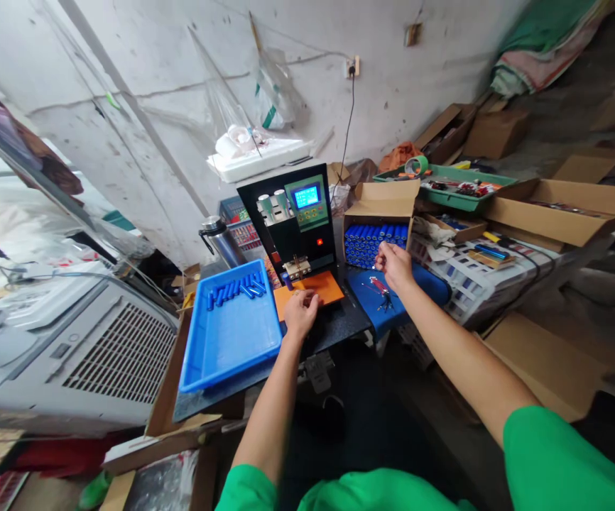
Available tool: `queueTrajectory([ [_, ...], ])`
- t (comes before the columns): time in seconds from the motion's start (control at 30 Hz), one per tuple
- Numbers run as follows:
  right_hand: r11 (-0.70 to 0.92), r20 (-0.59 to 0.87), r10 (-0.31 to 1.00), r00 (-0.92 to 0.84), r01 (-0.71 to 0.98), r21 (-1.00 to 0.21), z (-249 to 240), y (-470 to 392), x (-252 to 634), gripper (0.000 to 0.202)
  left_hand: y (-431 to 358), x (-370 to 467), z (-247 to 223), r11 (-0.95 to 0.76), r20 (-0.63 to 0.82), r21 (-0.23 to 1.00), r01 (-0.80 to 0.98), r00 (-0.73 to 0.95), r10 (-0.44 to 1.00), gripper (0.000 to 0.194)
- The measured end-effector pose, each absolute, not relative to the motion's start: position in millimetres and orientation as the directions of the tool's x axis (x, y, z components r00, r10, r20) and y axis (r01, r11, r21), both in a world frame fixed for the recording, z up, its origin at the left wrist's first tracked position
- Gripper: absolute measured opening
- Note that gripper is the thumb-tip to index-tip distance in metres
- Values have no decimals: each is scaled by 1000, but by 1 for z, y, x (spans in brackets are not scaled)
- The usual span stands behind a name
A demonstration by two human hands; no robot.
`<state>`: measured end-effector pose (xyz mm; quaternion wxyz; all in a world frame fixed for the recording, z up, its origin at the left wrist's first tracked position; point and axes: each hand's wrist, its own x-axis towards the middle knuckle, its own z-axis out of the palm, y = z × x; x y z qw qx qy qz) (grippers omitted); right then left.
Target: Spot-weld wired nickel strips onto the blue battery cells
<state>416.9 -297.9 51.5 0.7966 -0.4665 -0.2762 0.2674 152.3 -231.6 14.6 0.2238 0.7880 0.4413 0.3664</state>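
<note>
My left hand (300, 313) rests on the front edge of the orange plate (322, 287) under the black spot-welding machine (292, 220), fingers curled. My right hand (393, 265) hovers beside the open cardboard box of blue cylindrical cells (374, 242), its fingers pinched together on something too small to make out. Below that hand, on a blue board (376, 298), lie red and black wires (381, 289). A blue tray (230, 328) to the left holds a row of blue cells (234, 290) at its far end.
A steel flask (221, 240) stands behind the tray. A grey cooler unit (78, 348) fills the left. Cardboard boxes (563, 206), a green tray of parts (446, 186) and white crates (467, 280) crowd the right. A cable (348, 128) runs to a wall socket.
</note>
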Motion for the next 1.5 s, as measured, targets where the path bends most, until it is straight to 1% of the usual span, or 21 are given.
queueTrajectory([
  [0.1,412,181,733,656,-215,-886,54,-308,389,50,-253,158,17,-470,377,819,330,309,873,27],
  [0.2,392,175,779,602,-250,-885,52,-318,357,47,-285,170,21,-427,372,893,138,303,877,30],
  [0.3,379,160,811,563,-296,-877,50,-325,330,45,-309,183,24,-364,327,930,56,328,886,31],
  [0.43,382,134,826,548,-369,-847,48,-329,304,44,-319,190,27,-250,253,967,-53,337,907,27],
  [0.6,328,102,850,517,-367,-871,43,-331,291,45,-321,182,25,-157,198,977,-146,337,920,30],
  [0.73,284,124,878,462,-295,-912,36,-336,294,45,-320,170,27,-91,127,988,-123,334,934,36],
  [0.8,270,173,901,397,-201,-942,34,-338,297,43,-316,164,30,-67,98,993,-101,350,931,37],
  [0.9,275,257,926,278,-27,-961,32,-340,300,34,-309,156,36,-57,68,998,-40,385,920,37],
  [1.0,277,290,928,232,88,-957,29,-339,299,29,-301,150,40,-61,46,998,25,411,911,37],
  [1.13,238,259,937,235,113,-965,21,-335,299,31,-298,148,37,-75,37,995,70,433,900,34],
  [1.27,192,194,950,246,32,-981,13,-335,301,38,-293,148,30,-116,59,988,97,462,885,31],
  [1.33,170,154,947,283,-34,-985,9,-336,304,42,-281,147,28,-178,125,978,109,377,918,28],
  [1.43,152,104,932,348,-113,-982,4,-339,310,48,-249,143,28,-284,277,941,183,64,959,26],
  [1.47,148,93,929,359,-130,-980,2,-340,312,49,-235,142,29,-285,295,930,233,-10,955,28],
  [1.5,144,83,927,366,-142,-979,0,-341,313,49,-222,142,30,-271,296,919,285,-49,954,32],
])
